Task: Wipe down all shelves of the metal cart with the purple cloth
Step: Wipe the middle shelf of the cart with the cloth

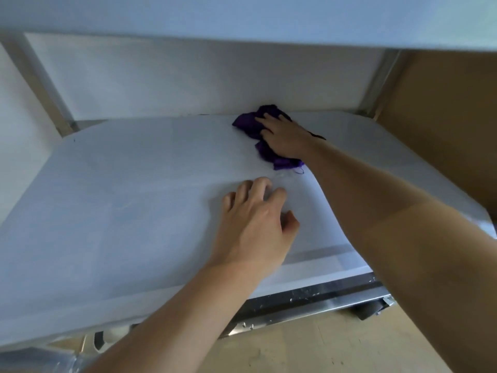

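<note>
Nearest, the left hand [255,219] rests loose-fingered on the shelf [121,197] toward its front edge, holding nothing, likely as a brace. Farther in, the right hand [285,138] presses flat fingers on the purple cloth [248,125] beside the far edge. Even pressure and overlapping strokes into the far corners would serve best.

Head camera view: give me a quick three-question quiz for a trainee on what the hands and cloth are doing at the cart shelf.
1. True or false: the purple cloth lies at the front edge of the shelf.
2. Which hand presses on the cloth? A) left hand B) right hand C) both
3. Fill in: the left hand rests, fingers spread, on the bare ____.

Key: 1 false, it is near the back edge; 2 B; 3 shelf.
</note>
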`<state>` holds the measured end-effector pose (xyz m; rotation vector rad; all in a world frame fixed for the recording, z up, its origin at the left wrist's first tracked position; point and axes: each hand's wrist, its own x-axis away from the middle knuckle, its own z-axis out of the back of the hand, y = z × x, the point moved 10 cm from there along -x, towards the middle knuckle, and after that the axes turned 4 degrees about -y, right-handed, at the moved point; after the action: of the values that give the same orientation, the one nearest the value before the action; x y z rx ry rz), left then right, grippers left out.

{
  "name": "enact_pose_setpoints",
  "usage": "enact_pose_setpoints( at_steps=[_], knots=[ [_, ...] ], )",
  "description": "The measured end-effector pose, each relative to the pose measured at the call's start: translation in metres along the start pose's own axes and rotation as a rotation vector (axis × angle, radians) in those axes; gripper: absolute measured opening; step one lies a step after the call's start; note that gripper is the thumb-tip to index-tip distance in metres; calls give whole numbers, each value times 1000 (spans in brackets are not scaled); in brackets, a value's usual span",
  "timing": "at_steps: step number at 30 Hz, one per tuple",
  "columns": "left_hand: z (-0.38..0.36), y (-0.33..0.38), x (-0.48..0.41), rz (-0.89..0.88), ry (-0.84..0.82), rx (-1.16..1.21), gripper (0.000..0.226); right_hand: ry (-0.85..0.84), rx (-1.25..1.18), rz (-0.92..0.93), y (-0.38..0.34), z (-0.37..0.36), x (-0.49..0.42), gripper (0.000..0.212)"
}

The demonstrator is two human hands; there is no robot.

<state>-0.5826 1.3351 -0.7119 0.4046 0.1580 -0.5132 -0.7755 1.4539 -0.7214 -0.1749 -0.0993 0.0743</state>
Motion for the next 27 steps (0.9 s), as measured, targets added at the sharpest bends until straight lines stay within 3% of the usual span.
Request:
enact_pose_setpoints(
  at_steps=[18, 27],
  knots=[
    [0, 0, -2, 28, -50, 28, 36, 95, -53, -328, 87, 3, 131, 51],
    [2, 1, -2, 19, -19, 35, 36, 80, -87, -417, 54, -10, 163, 55]
  ],
)
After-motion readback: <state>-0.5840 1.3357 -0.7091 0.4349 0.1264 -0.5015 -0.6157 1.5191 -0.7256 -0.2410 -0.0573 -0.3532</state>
